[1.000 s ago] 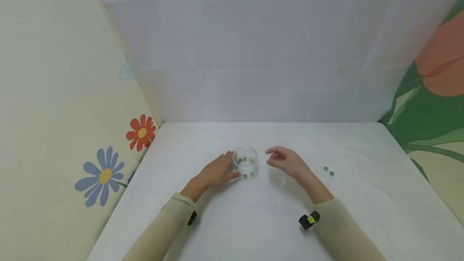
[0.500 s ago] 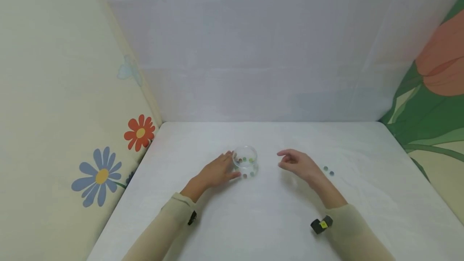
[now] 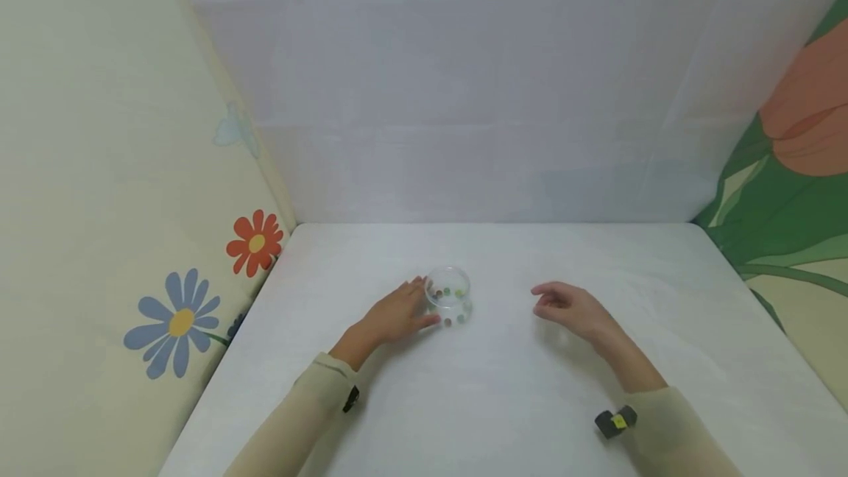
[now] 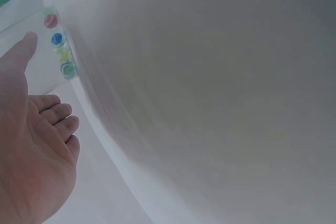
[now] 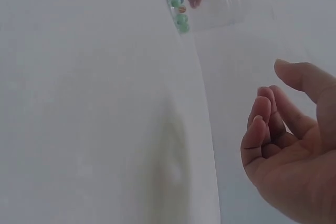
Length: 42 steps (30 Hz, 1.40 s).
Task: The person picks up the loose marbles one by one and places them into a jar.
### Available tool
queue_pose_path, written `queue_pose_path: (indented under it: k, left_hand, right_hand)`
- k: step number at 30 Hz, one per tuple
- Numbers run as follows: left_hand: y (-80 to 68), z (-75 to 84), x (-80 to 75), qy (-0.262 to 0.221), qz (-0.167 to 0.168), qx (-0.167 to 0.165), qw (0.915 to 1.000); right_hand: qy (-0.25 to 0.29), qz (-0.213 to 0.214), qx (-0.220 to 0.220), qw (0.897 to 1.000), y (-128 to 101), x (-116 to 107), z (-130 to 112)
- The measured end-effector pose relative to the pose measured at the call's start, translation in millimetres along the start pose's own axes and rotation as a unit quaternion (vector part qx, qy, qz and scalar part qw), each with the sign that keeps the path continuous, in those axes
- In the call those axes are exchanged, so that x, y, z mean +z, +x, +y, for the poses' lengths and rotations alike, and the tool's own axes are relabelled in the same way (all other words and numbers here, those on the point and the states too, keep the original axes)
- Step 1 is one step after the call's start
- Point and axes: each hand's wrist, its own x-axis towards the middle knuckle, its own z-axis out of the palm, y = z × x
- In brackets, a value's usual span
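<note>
A clear round container (image 3: 447, 276) stands near the middle of the table, with several coloured glass marbles (image 3: 447, 291) at its bottom. My left hand (image 3: 396, 313) lies at its left side, fingers straight behind and thumb in front. In the left wrist view, red, blue, yellow and green marbles (image 4: 57, 39) show through the wall past the thumb. To the right of the container, my right hand (image 3: 573, 308) is over the table, its fingers loosely curled. The right wrist view shows nothing between that thumb and fingers (image 5: 257, 108).
A white cloth covers the table (image 3: 490, 403), and a white backdrop (image 3: 490, 94) rises behind it. Panels with printed flowers (image 3: 181, 322) border the left side and a large tulip print (image 3: 808, 124) the right.
My right hand has moved right, away from the container, and now hides two loose marbles visible earlier on the right of the table. My left hand and the container have stayed still.
</note>
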Motion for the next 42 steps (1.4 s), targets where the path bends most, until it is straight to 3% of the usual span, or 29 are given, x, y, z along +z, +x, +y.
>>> queue_pose_path:
  k: [11, 19, 34, 42]
  left_hand:
    - [-2.5, 1.5, -2.5, 0.000, -0.001, 0.000, 1.0000]
    - [-2.9, 1.6, -5.9, 0.000, -0.010, 0.005, 0.9999]
    - [-1.3, -2.9, -2.6, 0.008, -0.004, 0.016, 0.9998]
    - [-1.0, -2.4, -2.4, 0.012, -0.002, 0.014, 0.9998]
  right_hand:
    - [-0.055, -0.009, 0.015, 0.998, -19.4, -26.3, 14.8]
    - [-0.084, -0.003, 0.050, 0.995, -31.9, -45.2, 29.4]
    - [-0.115, 0.010, 0.050, 0.992, -42.8, -76.6, 54.7]
    - [-0.112, 0.008, 0.079, 0.990, -42.5, -82.0, 63.9]
